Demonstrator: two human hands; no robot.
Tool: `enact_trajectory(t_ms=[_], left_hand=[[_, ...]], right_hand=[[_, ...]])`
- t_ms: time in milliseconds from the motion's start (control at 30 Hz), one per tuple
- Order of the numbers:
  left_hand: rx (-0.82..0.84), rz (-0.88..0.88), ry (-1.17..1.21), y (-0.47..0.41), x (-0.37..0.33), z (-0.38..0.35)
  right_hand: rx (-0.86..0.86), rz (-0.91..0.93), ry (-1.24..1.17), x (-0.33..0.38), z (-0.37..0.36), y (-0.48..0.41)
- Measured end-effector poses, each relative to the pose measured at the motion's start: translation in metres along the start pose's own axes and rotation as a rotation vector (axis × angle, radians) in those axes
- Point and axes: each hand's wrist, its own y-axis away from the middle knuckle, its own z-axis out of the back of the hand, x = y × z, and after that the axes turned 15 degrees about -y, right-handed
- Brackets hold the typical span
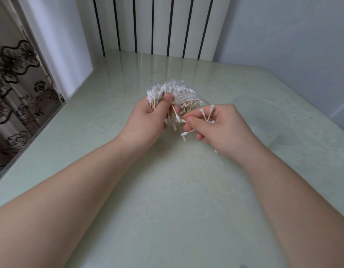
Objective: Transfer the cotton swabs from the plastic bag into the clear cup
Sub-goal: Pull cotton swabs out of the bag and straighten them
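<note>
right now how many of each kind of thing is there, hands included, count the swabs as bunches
hands: 2, left hand and right hand
plastic bag: 1
clear cup: 1
swab bunches: 2, big bunch in the bag the left hand grips, small bunch pinched in the right hand
total: 6

Head view (wide-angle) faces forward, downward; close over the table.

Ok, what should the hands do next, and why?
Probably move the right hand over to the cup beside it and drop its swabs in. It already pinches a few outside the bag, which the left hand grips.
</note>
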Motion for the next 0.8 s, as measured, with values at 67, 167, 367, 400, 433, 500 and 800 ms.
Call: enact_trajectory(t_ms=[67,167,367,400,433,500,800], left_hand=[[-0.049,0.02,0.004,-0.002,-0.001,0.0],[-0.055,0.062,0.126,-0.003,-0.006,0.002],[0.017,-0.045,-0.008,0.001,-0.005,0.003],[0.024,-0.073,-0.052,0.001,-0.002,0.003],[0.032,-0.095,-0.088,0.001,0.0,0.003],[0.071,-0.143,-0.156,0.003,0.002,0.004],[0.108,-0.116,-0.157,0.005,-0.002,0.006]], right_hand=[[-0.004,-0.009,-0.013,0.002,0.0,0.0],[-0.009,-0.017,-0.079,0.005,0.0,0.001],[0.025,0.012,-0.121,0.01,0.003,0.003],[0.037,0.019,-0.117,0.011,0.003,0.004],[0.045,0.026,-0.111,0.012,0.003,0.004],[0.045,0.029,-0.11,0.012,0.003,0.005],[-0.126,0.039,-0.222,0.008,0.004,-0.003]])
